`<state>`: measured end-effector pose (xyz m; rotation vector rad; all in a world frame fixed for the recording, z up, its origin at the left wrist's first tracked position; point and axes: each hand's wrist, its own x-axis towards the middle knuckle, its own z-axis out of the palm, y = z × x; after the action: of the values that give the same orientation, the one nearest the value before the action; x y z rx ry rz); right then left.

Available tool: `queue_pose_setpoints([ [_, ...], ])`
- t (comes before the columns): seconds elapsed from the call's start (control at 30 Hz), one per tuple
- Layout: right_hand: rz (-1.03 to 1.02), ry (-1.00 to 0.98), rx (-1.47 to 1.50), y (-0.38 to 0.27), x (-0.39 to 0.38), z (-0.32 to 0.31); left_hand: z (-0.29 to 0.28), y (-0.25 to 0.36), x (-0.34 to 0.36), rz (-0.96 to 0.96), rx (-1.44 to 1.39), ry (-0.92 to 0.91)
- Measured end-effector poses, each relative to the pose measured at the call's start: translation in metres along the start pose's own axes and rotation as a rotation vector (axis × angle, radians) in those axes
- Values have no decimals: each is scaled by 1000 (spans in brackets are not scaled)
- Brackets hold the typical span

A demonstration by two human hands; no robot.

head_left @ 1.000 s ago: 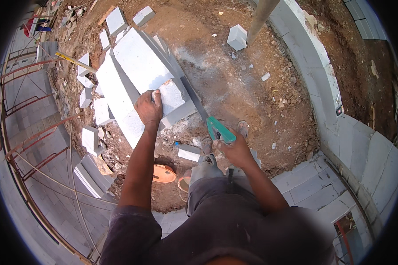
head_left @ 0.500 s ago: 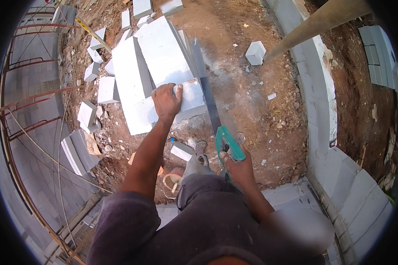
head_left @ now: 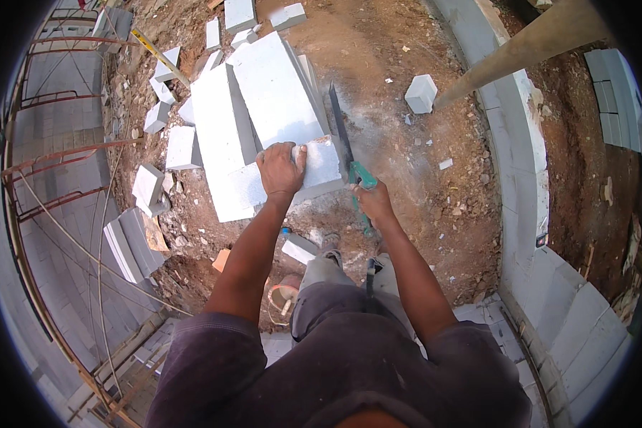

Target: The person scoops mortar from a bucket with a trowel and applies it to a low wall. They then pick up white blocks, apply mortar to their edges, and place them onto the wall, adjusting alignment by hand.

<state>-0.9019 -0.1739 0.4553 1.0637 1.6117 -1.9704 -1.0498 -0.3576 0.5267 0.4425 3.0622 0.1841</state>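
Note:
My left hand (head_left: pixel 281 170) is pressed over a pale aerated concrete block (head_left: pixel 322 162), its fingers curled at the far edge and the thumb on top. That block lies crosswise at the near end of two longer white blocks, a left one (head_left: pixel 217 135) and a right one (head_left: pixel 274 89). In my right hand (head_left: pixel 374 202) is a handsaw (head_left: pixel 342 130), gripped by its green handle. The dark blade points away from me, just beside the block's right end. Whether its teeth touch the block, I cannot tell.
Offcut blocks (head_left: pixel 184 148) are scattered on the left, with a yellow level (head_left: pixel 150 50) among them. A bucket (head_left: pixel 284 294) stands near my legs. A round post (head_left: pixel 521 51) slants in at the right beside a low block wall (head_left: pixel 528 157). Scaffold frames (head_left: pixel 64 153) line the left.
My right hand has moved the saw forward, away from me, its handle now close to the block. My left hand has stayed on the block; the whole view has shifted slightly.

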Motion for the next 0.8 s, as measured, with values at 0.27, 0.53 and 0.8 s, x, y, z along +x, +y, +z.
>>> queue_pose_setpoints([
  [0.27,-101,191,-670,43,35,-47,11,-3,-3,6,-56,39],
  [0.53,-328,241,-821,108,27,-45,0,2,-6,-1,-55,3],
  [0.8,153,595,-431,310,-228,-69,10,-23,-12,373,-276,155],
])
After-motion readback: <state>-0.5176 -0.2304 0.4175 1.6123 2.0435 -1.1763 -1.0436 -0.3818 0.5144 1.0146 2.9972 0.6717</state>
